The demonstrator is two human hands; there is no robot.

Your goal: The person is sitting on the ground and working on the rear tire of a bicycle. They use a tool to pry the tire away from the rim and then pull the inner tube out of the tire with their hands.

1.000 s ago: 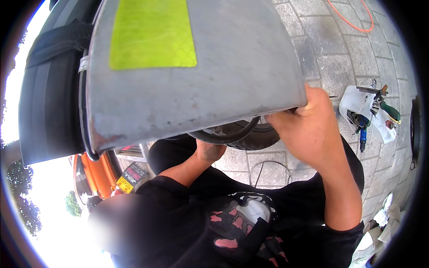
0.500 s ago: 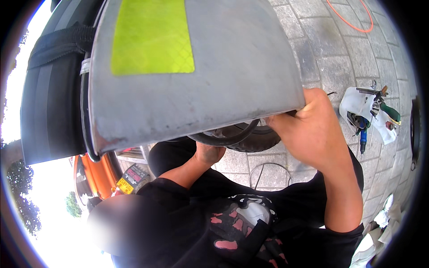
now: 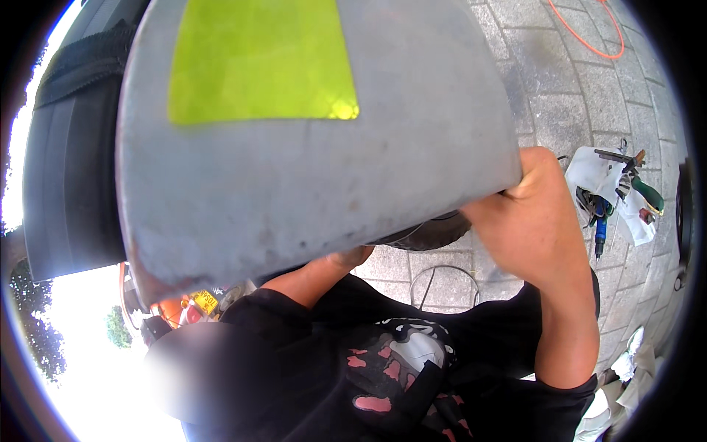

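Observation:
A large grey panel (image 3: 309,177) with a yellow-green rectangular patch (image 3: 258,62) fills the upper middle, its lower left corner scuffed. My right hand (image 3: 526,221) grips its right lower edge, fingers tucked partly out of sight underneath. My left hand (image 3: 352,255) is under the lower edge, mostly covered by the panel, its fingers hidden. A tyre (image 3: 434,236) shows below the panel between my hands. A black padded part with a strap (image 3: 70,184) runs along the panel's left side.
On the paving (image 3: 618,96) at the right lie tools in a white bag (image 3: 615,199) and an orange hose (image 3: 600,48). A thin cable loop (image 3: 445,269) lies below the tyre. An orange object (image 3: 173,309) is at lower left, pale rags (image 3: 633,372) at lower right.
The panel has swung lower at the left and shifted right at its right edge, now covering the black curved tube and more of my left hand. My right hand moved slightly right with it.

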